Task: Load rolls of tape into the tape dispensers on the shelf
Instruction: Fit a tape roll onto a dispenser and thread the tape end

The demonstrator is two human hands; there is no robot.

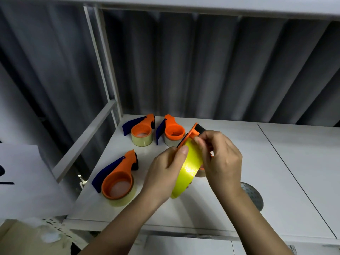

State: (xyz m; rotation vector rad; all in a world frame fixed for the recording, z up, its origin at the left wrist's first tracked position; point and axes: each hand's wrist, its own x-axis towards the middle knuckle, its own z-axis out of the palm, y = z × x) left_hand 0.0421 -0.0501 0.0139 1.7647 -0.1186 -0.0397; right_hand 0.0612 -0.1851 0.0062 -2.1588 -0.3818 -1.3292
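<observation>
Mid-load on the fourth dispenser (191,134), held in the air above the middle of the shelf (276,162), not resting on it. Left hand (165,172) wrapped around the yellow tape roll (187,168), thumb pressed on the roll's outer face, likely to stop it spinning. Right hand (222,159) closed, fingertips pinching at the top of the roll near the orange plate; probably teasing the free tape end toward the cutter, though the tape end itself is too small to make out. Held edge-on and tilted, presumably to keep the feed path in sight.

Count:
- 4 orange dispensers with blue handles in total.
- 3 on the shelf, each with a pale clear-ish roll already seated: two side by side near the back-left corner, far-left one (140,130) and its neighbour (172,132), plus a near-left one (117,178) by the front-left edge. All laid flat, hub up, so looks like the done pile.
- 1 in hand, with the only yellow roll.
- No loose spare rolls visible on the shelf.

Judgement: last unit; three of four finished.
</observation>
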